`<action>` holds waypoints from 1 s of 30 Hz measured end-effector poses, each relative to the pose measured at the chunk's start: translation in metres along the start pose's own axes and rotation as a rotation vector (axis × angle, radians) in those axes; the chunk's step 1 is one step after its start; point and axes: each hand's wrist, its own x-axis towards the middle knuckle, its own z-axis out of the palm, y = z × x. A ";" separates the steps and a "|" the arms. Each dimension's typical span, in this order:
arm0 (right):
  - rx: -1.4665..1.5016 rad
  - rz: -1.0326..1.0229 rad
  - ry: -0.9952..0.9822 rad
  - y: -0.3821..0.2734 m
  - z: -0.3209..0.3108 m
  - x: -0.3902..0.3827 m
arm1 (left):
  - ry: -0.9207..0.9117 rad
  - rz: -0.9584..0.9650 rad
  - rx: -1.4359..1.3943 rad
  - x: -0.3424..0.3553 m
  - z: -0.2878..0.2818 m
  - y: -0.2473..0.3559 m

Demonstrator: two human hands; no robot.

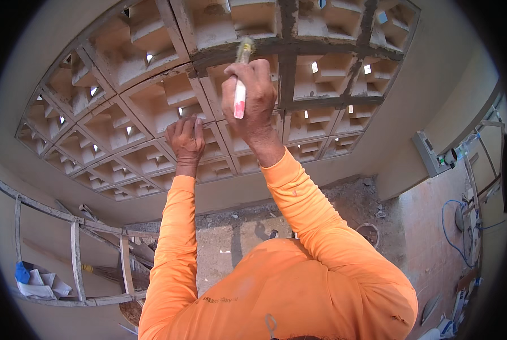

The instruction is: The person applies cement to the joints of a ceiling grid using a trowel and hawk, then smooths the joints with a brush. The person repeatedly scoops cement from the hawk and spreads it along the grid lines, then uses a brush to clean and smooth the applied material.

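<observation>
A panel of pale ventilation blocks (157, 102) fills the wall opening before me. Grey wet-looking mortar (289, 62) covers several joints at the upper right. My right hand (250, 93) is closed round a paintbrush (240, 97) with a white handle tipped in red. Its bristles (245, 48) point up at a grey horizontal joint in the upper middle. Lower and to the left, my left hand (186, 140) rests its fingers on the edge of a block, holding nothing that I can see.
A wooden ladder (75, 255) leans at the left, with a cloth (41, 283) on it. A bucket (368, 233) stands on the dirty floor at right. Farther right are a grey wall-mounted fitting (431, 153) and a blue hose (446, 221).
</observation>
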 end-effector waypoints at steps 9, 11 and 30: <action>0.158 0.086 0.187 0.062 -0.064 0.026 | -0.053 0.027 0.031 -0.006 -0.001 -0.016; -0.024 0.153 0.452 0.082 -0.084 0.027 | -0.073 0.017 0.015 -0.005 0.001 -0.011; -0.234 0.076 0.587 0.143 -0.155 0.068 | -0.097 0.032 0.052 0.000 0.000 0.003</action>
